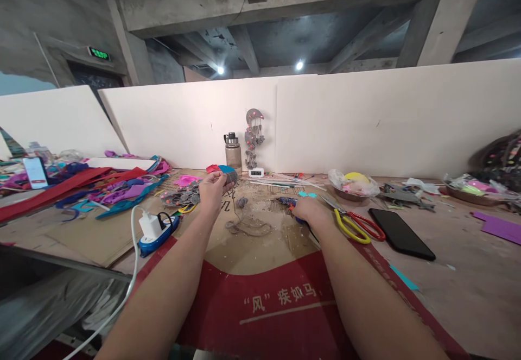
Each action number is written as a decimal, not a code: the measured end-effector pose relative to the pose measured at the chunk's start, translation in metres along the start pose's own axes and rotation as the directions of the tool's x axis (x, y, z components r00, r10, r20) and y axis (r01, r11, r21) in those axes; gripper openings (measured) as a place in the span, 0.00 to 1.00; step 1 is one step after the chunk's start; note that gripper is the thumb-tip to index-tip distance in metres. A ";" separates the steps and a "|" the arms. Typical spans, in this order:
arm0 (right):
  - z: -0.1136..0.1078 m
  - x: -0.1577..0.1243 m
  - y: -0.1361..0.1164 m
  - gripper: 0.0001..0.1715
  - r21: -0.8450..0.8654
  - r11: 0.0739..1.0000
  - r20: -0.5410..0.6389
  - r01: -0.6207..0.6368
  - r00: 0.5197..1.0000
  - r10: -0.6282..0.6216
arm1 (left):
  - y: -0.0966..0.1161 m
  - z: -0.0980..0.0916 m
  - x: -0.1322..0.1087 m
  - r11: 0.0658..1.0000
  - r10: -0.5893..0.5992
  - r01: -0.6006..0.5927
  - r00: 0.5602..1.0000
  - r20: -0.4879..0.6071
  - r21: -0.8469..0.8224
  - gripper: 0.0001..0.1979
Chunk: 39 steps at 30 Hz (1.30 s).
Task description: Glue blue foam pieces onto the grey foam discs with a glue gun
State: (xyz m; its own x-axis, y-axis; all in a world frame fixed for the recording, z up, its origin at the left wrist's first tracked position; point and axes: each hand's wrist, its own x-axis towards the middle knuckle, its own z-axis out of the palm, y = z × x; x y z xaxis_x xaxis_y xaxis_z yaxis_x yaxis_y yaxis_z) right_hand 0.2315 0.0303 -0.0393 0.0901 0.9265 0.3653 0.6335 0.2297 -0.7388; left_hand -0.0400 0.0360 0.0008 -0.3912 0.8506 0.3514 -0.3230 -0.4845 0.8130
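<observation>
Red-and-tan printed cardboard sheet (pixel 285 316), nearest, bearing a loose coil of thin grey-brown yarn (pixel 252 232). Left hand (pixel 212 190): beyond and left of the coil, thumb and fingers pinched narrow on a small, fuzzy grey piece (pixel 232 177); whether yarn runs to it, cannot tell. Right hand (pixel 307 211): beyond and right of the coil, wrapped around a blue tool (pixel 287 201), apparently a glue gun, partly hidden. Red-and-yellow-handled metal scissors (pixel 341 216): right of the coil. Handling note: best to grip the grey piece by its edge, fingertips clear of the tool's nose, yarn left slack
</observation>
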 end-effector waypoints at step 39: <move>0.030 -0.049 -0.086 0.14 0.410 0.881 0.064 0.234 0.957 -0.284 | -0.019 0.012 -0.013 0.994 -0.087 0.071 0.974 0.208 0.082 0.09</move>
State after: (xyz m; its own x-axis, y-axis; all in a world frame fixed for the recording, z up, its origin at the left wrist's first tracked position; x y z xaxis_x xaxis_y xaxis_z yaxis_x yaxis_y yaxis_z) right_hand 0.1498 -0.0261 -0.0110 -0.1430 0.8404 0.5228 0.2641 0.5414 -0.7982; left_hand -0.0180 0.0363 -0.0137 -0.1737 0.9132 0.3686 -0.2785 -0.4046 0.8710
